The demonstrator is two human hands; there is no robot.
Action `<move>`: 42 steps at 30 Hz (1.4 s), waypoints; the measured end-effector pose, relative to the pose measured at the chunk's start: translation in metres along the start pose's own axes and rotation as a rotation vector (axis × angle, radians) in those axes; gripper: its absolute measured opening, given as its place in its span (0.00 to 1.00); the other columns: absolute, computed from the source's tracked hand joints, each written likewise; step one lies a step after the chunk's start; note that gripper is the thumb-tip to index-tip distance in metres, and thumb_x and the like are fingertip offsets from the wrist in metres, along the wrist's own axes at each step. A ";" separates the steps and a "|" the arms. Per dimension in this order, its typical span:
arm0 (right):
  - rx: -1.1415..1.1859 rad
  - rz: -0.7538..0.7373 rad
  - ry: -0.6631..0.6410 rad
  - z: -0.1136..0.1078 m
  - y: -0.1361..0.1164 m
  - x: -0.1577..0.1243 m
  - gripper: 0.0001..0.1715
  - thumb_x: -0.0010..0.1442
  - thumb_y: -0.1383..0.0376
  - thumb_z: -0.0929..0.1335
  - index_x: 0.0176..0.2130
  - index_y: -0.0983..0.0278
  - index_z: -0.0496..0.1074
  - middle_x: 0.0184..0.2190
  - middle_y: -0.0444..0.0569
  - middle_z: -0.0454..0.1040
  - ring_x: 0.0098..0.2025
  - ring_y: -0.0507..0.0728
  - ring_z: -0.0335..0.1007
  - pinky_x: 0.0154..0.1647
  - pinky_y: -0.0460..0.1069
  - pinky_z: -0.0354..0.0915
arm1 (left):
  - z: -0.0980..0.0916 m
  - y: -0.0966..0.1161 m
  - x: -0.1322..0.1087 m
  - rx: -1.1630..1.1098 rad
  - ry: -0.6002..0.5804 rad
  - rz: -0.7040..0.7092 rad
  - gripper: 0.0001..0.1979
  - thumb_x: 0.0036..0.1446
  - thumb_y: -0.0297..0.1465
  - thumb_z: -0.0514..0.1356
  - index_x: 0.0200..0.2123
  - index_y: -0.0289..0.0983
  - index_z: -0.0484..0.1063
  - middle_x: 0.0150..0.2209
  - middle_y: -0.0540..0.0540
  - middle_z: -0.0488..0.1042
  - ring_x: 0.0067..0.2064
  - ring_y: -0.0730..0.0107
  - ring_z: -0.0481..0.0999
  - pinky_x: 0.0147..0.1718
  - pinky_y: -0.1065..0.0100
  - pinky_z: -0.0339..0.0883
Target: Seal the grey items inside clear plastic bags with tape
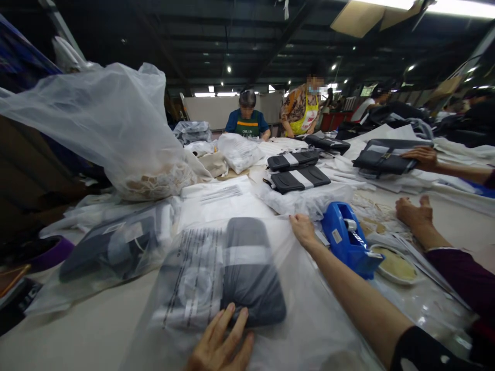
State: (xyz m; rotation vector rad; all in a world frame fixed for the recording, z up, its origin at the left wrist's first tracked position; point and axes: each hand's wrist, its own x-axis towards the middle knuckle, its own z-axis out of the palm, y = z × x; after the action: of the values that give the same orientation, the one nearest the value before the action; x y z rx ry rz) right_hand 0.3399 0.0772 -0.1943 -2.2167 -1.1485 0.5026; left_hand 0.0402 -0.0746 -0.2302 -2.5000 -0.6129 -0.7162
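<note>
A clear plastic bag (pixel 317 299) with printed lines of text lies before me, a dark bag with a pale band (pixel 247 278) inside it. My left hand (pixel 222 342) rests on the near end of the plastic, its fingers stretched out and spread. At the far right corner of the plastic, my right hand (pixel 303 229) has its fingers pinched on the edge. Just beside that hand stands a blue tape dispenser (pixel 340 237). Another packed dark bag (pixel 116 247) in clear plastic lies to the left.
A large translucent sack (pixel 112 118) bulges at the left. Dark bags with white bands (pixel 299 178) lie farther back. At the right, a co-worker's hands (pixel 415 214) work near a black bag (pixel 386 157). A round container (pixel 396 264) sits by the dispenser. Two people (pixel 247 118) are across the table.
</note>
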 end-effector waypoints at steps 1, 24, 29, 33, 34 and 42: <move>0.018 0.001 -0.011 -0.005 0.001 -0.003 0.16 0.63 0.57 0.63 0.44 0.66 0.68 0.43 0.49 0.71 0.42 0.54 0.69 0.43 0.54 0.67 | -0.003 0.000 0.000 -0.025 -0.018 0.000 0.10 0.60 0.27 0.53 0.40 0.41 0.72 0.48 0.45 0.73 0.51 0.55 0.71 0.45 0.61 0.69; -0.200 -0.754 0.381 -0.042 0.118 -0.187 0.27 0.61 0.58 0.61 0.57 0.66 0.60 0.37 0.54 0.74 0.36 0.59 0.72 0.37 0.53 0.68 | -0.019 -0.004 0.000 -0.173 -0.141 0.004 0.20 0.58 0.22 0.43 0.45 0.37 0.71 0.54 0.40 0.67 0.59 0.53 0.60 0.49 0.58 0.68; -0.214 -1.366 0.174 -0.014 0.062 -0.220 0.26 0.59 0.61 0.63 0.53 0.73 0.64 0.46 0.57 0.73 0.52 0.60 0.66 0.50 0.52 0.65 | -0.021 0.000 0.001 -0.164 -0.190 -0.012 0.18 0.61 0.25 0.44 0.45 0.35 0.70 0.55 0.39 0.67 0.59 0.51 0.61 0.50 0.56 0.68; -0.275 -1.430 0.276 0.028 0.051 -0.229 0.23 0.58 0.74 0.55 0.48 0.73 0.70 0.48 0.56 0.74 0.52 0.59 0.67 0.50 0.51 0.64 | -0.023 -0.001 0.004 -0.149 -0.137 -0.029 0.20 0.62 0.25 0.40 0.43 0.33 0.71 0.53 0.40 0.69 0.57 0.54 0.64 0.50 0.58 0.68; -0.287 -1.423 0.304 0.033 0.052 -0.228 0.24 0.58 0.76 0.55 0.48 0.73 0.71 0.47 0.55 0.74 0.52 0.58 0.67 0.49 0.51 0.64 | -0.024 -0.002 0.003 -0.147 -0.109 -0.025 0.20 0.62 0.25 0.40 0.42 0.33 0.72 0.52 0.41 0.70 0.56 0.55 0.65 0.49 0.59 0.69; -0.304 -1.478 0.209 0.028 0.057 -0.221 0.24 0.61 0.76 0.54 0.47 0.71 0.71 0.48 0.55 0.74 0.49 0.59 0.70 0.46 0.52 0.67 | -0.031 -0.011 -0.029 -0.150 -0.089 0.007 0.12 0.60 0.20 0.48 0.38 0.26 0.72 0.55 0.36 0.66 0.59 0.49 0.61 0.54 0.54 0.64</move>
State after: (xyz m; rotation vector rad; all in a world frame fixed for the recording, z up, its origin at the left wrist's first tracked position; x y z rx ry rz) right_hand 0.2352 -0.1229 -0.2385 -1.0044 -2.3441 -0.5353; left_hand 0.0007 -0.0910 -0.2205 -2.6828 -0.6015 -0.6742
